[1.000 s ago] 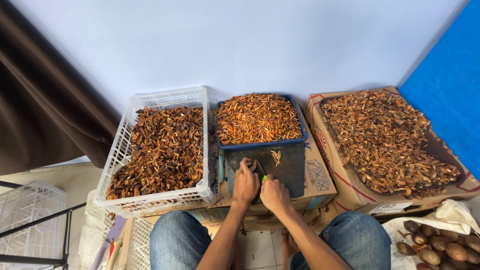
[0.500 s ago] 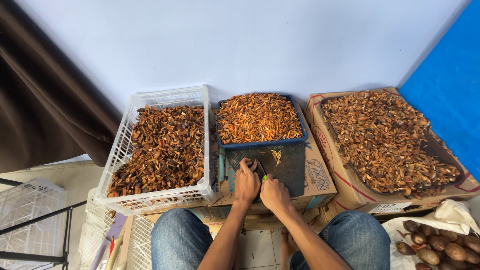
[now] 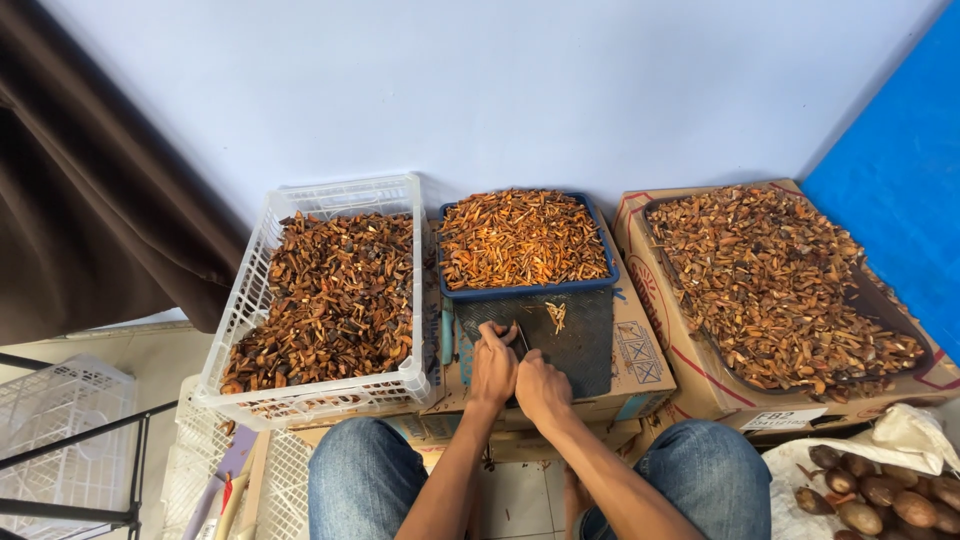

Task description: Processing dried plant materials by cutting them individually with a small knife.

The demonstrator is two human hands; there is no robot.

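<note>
My left hand [image 3: 492,366] and my right hand [image 3: 541,386] are pressed together just in front of the dark blue basket [image 3: 585,340]. The basket is heaped with orange-brown chips [image 3: 522,238]. My left hand's fingers curl around a small dark piece, mostly hidden. A thin dark blade [image 3: 522,340] sticks up between the hands, and my right hand seems to be gripping it. Both hands hover over a cardboard box [image 3: 640,365] above my knees, which are in blue jeans.
A white plastic crate [image 3: 245,300] of dark brown chips stands at the left. At the right, a cardboard box [image 3: 700,380] holds a tray of brown chips. Whole brown fruits [image 3: 880,495] lie on a white sack at the lower right. An empty white crate [image 3: 50,440] and a brown curtain [image 3: 90,210] are at the far left.
The hands have stayed in the same spot, with only slight finger movement. A small green spot seen between them earlier is no longer visible.
</note>
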